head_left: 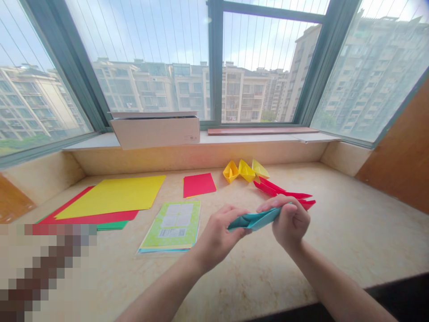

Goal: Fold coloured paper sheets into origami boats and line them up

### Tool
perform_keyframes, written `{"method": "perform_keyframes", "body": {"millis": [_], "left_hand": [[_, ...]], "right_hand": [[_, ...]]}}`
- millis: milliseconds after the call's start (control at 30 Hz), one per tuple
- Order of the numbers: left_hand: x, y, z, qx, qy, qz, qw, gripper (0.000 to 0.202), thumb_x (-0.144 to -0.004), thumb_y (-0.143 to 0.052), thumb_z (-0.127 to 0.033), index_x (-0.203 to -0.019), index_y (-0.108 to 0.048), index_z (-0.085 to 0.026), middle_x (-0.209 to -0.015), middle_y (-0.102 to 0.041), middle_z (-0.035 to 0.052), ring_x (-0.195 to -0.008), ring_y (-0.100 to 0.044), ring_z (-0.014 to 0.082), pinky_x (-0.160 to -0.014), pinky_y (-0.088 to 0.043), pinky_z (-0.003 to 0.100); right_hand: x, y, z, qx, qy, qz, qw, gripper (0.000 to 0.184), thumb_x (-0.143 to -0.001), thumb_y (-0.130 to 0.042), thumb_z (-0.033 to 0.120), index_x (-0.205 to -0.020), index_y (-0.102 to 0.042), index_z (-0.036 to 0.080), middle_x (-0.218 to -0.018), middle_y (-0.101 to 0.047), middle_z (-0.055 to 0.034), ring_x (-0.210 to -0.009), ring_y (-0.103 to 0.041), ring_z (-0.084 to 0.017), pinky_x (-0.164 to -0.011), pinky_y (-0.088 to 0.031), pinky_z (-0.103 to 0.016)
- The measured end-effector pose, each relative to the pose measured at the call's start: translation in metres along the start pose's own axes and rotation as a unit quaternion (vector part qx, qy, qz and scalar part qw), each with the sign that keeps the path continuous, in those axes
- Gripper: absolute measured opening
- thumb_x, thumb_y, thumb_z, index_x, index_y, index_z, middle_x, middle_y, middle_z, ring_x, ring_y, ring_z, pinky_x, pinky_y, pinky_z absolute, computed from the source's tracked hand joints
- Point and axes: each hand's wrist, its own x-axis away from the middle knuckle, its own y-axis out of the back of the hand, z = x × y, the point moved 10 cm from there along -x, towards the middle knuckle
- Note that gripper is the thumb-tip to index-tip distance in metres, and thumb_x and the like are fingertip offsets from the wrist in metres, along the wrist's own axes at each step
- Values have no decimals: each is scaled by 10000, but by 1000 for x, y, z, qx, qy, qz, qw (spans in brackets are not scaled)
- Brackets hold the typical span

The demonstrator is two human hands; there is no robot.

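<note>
A folded piece of blue paper [259, 220] is held up between my two hands, above the stone ledge. My left hand [224, 232] grips its left end, thumb below and fingers on top. At the other end, my right hand [291, 220] has its fingers along the upper edge and closes round the right tip. Just beyond the hands lie red folded paper pieces [273, 188], partly covered by my right hand. Behind them stand three folded yellow paper shapes, the middle one [246, 171] between an orange-yellow one [231, 171] and a paler one [260, 169].
Large yellow sheets [114, 197] lie over red and green ones at the left. A small red square stack [199, 184] and a green-covered paper pack [174, 223] sit mid-ledge. A white box [156, 130] stands on the sill; a pixelated patch hides the lower left.
</note>
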Motion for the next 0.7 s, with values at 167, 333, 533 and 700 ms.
{"method": "perform_keyframes", "body": {"millis": [167, 333, 533, 700], "left_hand": [[-1, -3, 24, 150, 91, -16, 984, 267, -886, -653, -293, -1122, -694, -177, -993, -747, 69, -900, -686, 225, -754, -535, 313], [-4, 14, 34, 193, 122, -75, 971, 346, -827, -728, -363, -1064, -671, -117, -963, -753, 113, -844, -701, 221, -709, -536, 288], [-3, -9, 46, 210, 157, 18, 965, 470, -816, -710, -526, -1033, -667, -112, -891, -720, 104, -785, -720, 236, -632, -532, 286], [-2, -18, 53, 250, 169, 24, 953, 519, -790, -720, -564, -1017, -658, -103, -919, -720, 123, -747, -713, 212, -639, -558, 309]], "right_hand": [[-4, -32, -25, -136, -128, 114, 976, 390, -924, -593, 547, -1184, -587, 256, -883, -752, -62, -761, -730, -236, -624, -579, -349], [10, -68, -41, -188, -245, 249, 918, 262, -847, -749, 406, -1023, -687, 223, -958, -752, -53, -898, -706, -214, -797, -565, -317], [18, -75, -42, -217, -271, 263, 900, 176, -865, -734, 367, -927, -698, 206, -827, -719, -28, -741, -662, -174, -672, -547, -283], [22, -78, -43, -203, -282, 281, 895, 179, -886, -704, 363, -864, -674, 188, -749, -665, -10, -618, -594, -143, -540, -497, -255]]}}
